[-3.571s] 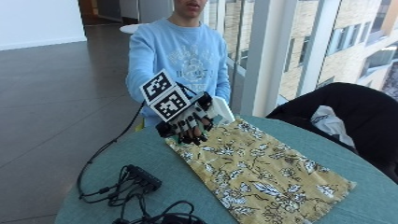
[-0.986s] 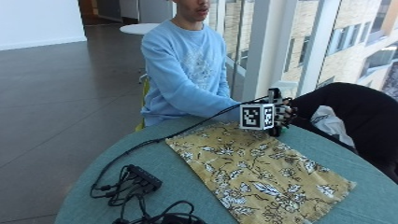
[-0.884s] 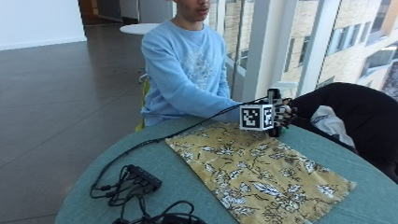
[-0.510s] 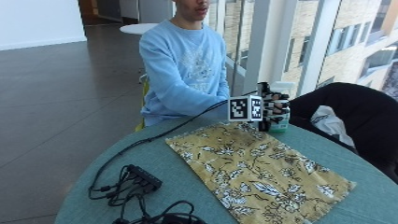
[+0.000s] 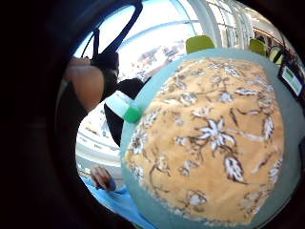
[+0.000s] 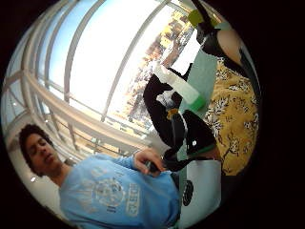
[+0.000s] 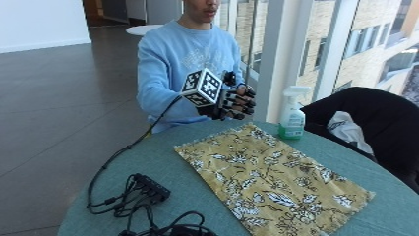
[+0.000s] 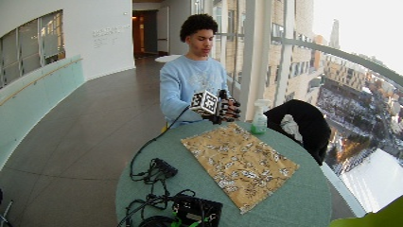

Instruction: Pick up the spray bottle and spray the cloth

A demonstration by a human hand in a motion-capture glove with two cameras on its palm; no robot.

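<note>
Yellow floral cloth (image 7: 275, 177), teal table (image 7: 131, 172)

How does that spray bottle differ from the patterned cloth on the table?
The spray bottle stands upright near the table's far edge; the cloth lies spread flat across the middle. The spray bottle is pale and see-through with a green base and white trigger head; the cloth is yellow with a leafy flower print. The spray bottle is small and narrow; the cloth covers far more table. Both rest on the table, untouched.
</note>
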